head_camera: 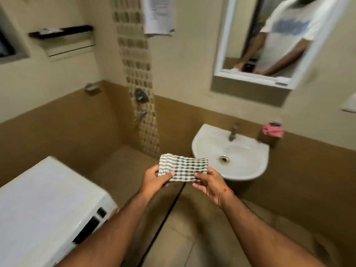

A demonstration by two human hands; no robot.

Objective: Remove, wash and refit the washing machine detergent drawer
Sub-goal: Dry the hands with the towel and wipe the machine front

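At lower left I see the white washing machine; its detergent drawer I cannot make out. Between machine and wash basin, my left hand and right hand each pinch one end of a folded checked cloth, thumbs clamped on top.

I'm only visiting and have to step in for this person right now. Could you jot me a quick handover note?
Left hand: fingers pinch the left end of the folded checked cloth.
Right hand: fingers pinch its right end.
The cloth is held in the air between the washing machine and the white sink, whose tap shows no water running.
The detergent drawer itself is not identifiable in view, so what is done cannot be told; check the machine's front before going on.
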